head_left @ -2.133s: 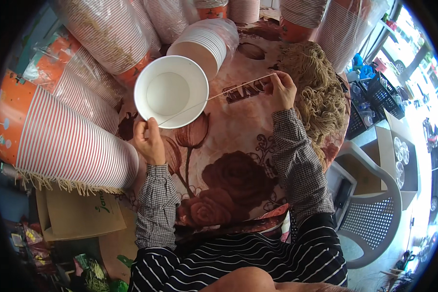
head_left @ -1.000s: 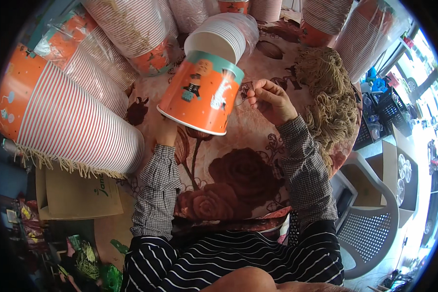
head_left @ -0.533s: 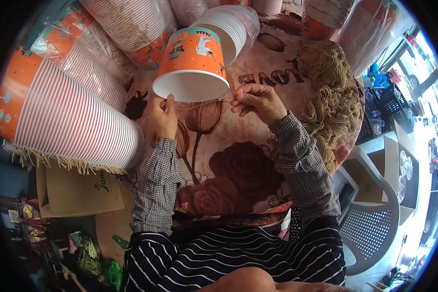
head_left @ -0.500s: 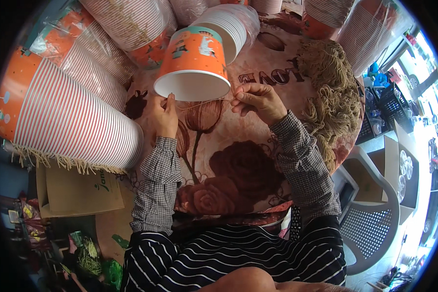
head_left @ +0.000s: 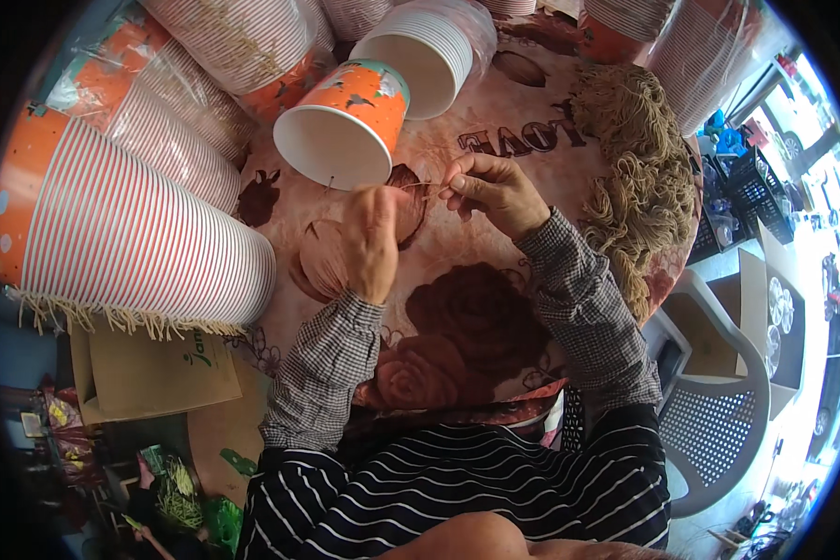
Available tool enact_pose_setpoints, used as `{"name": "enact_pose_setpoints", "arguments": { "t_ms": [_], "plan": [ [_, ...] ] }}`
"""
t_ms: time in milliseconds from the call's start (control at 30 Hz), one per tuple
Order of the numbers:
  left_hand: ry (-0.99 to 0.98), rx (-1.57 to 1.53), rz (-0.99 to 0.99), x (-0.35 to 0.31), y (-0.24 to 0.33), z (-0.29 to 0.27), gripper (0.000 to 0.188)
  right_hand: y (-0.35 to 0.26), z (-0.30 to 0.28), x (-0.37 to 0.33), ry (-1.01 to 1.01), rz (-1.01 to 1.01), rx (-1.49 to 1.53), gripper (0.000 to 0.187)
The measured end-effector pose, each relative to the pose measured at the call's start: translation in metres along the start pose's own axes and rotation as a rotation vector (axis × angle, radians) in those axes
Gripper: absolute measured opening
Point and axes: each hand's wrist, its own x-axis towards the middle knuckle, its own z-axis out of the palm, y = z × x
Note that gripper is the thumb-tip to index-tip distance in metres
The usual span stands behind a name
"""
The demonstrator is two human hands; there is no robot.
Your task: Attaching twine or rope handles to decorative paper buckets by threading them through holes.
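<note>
An orange paper bucket with a white rim lies tilted on its side, its open mouth facing me. A small dark mark shows on the near inside of its rim. My right hand pinches a thin light string between thumb and fingertips, just right of the bucket. My left hand is closed just below the bucket's mouth, close to the same string. Its fingertips are turned away and partly hidden, so what it grips, if anything, does not show. Neither hand visibly holds the bucket.
A long nested stack of paper buckets lies at the left, with tan strings under it. White nested buckets and plastic-wrapped stacks stand behind. A heap of tan cord covers the table's right side. A grey chair stands beyond.
My left hand has left the bucket's rim and moved right and nearer to me, toward my right hand. The bucket has shifted left and turned. My right hand stays almost in place.
</note>
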Motion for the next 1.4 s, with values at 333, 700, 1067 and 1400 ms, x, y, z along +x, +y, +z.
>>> {"name": "enact_pose_setpoints", "arguments": {
  "t_ms": [333, 700, 1067, 1400],
  "plan": [
    [-0.208, -0.137, -0.225, -0.003, 0.011, 0.008, 0.037, 0.008, 0.006, 0.002, -0.055, 0.004, -0.042, 0.018],
    [-0.125, 0.229, 0.176, -0.003, -0.017, 0.005, 0.012, -0.004, 0.017, 0.002, -0.074, 0.125, -0.198, 0.019],
    [-0.168, 0.215, 0.129, -0.007, -0.016, 0.002, 0.016, 0.000, 0.025, -0.001, -0.047, 0.109, -0.309, 0.014],
    [-0.174, -0.044, 0.012, -0.007, -0.021, -0.001, 0.022, 0.002, 0.032, -0.005, 0.065, -0.183, -0.694, 0.014]
  ]
}}
